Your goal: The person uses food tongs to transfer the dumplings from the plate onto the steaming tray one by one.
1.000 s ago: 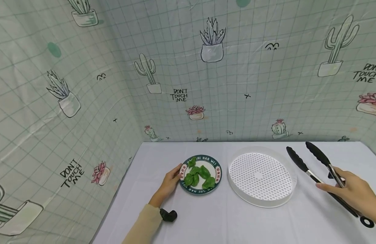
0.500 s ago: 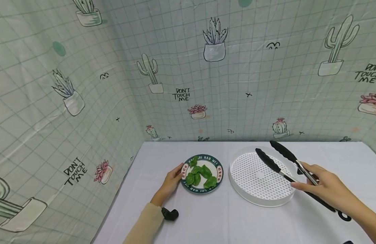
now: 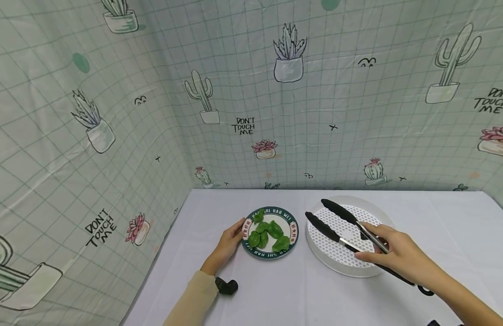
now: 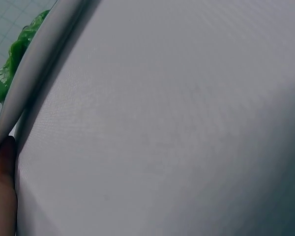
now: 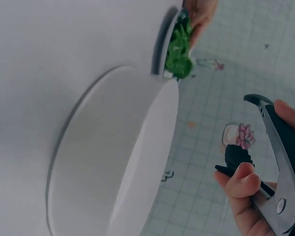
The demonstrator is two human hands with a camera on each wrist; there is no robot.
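Observation:
On the white table lies a round plate (image 3: 272, 210) with a green lettered rim, bearing several glossy green pieces (image 3: 275, 230) that look like dumplings. My left hand (image 3: 229, 240) pinches the plate's left edge; the left wrist view shows fingers (image 4: 6, 160) at the rim. To the right stands a round white steamer tray (image 3: 337, 268) with a perforated bottom. My right hand (image 3: 398, 253) grips black-tipped metal tongs (image 3: 326, 230) above this tray. The tongs are spread, their tips pointing toward the plate with nothing between them.
A cloth printed with cacti (image 3: 290, 136) hangs behind the table and along its left side. Near my left wrist sits a small black device (image 3: 226, 286). The white tabletop (image 3: 268, 299) extends in front of the plate and tray.
My right hand has carried the tongs leftward, from right of the steamer tray to over it. The left hand keeps its hold on the plate, which stays in place.

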